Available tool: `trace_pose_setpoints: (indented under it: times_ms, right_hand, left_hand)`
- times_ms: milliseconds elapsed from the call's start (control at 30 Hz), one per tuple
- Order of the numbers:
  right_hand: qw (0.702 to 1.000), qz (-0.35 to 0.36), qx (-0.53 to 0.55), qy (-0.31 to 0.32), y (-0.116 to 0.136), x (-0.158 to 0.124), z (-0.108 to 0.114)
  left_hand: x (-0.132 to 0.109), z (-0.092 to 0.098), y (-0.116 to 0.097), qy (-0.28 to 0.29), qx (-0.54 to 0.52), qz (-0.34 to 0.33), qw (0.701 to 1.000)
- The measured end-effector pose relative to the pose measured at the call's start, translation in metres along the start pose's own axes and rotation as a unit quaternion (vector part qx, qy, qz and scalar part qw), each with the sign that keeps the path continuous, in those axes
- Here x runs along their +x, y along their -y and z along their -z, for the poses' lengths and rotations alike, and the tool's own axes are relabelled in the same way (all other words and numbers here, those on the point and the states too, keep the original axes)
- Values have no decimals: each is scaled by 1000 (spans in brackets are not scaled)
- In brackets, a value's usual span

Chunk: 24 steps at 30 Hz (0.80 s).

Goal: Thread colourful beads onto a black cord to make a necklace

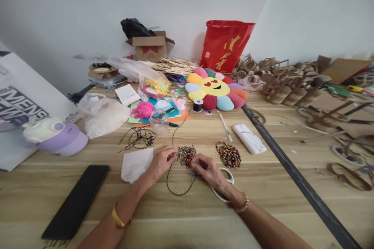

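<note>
A loose pile of small multicoloured beads (186,156) lies on the table between my two hands. My left hand (161,162) is at the pile's left edge, thumb and fingers closed in a pinch; whatever is between the fingertips is too small to make out. On the right edge, my right hand (209,169) pinches at the end of a black cord (180,194). The cord loops below the beads, passes by my left fingers and runs up to a spool (198,105). Scissors with white handles (229,175) lie partly under my right hand.
Strung beads (229,155) lie coiled at the right, near a white power strip (249,138). A white paper (136,164) and a black phone-like slab (76,201) are on the left. Further back are a clear jar (159,121), a flower cushion (215,88) and pink yarn (143,110).
</note>
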State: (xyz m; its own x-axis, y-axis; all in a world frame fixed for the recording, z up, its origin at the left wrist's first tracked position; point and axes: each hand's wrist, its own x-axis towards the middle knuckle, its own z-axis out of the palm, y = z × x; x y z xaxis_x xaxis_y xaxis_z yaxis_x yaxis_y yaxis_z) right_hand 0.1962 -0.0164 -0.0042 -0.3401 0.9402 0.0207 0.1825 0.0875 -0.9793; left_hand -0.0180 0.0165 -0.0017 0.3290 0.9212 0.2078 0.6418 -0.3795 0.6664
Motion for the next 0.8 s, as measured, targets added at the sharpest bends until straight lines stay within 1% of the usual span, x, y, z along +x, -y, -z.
trace_pose_setpoints:
  times_ms: [167, 300, 567, 700, 800]
  right_hand:
    - [1000, -11, 11, -15, -1, 0, 0]
    - [999, -15, 25, -29, 0, 2, 0]
    - [997, -35, 51, -35, 3, 5, 0]
    - [998, -51, 34, -26, 2, 5, -1]
    - [998, -56, 30, -20, 1, 5, -1]
  left_hand:
    - [-2, 3, -4, -16, 7, 1, 1000]
    - [-2, 4, -5, -19, -16, 5, 1000]
    - [-3, -1, -6, 27, -66, 15, 997]
    - [-4, -5, -4, 62, -52, 0, 997]
    - [-3, -7, -2, 74, -26, -20, 997]
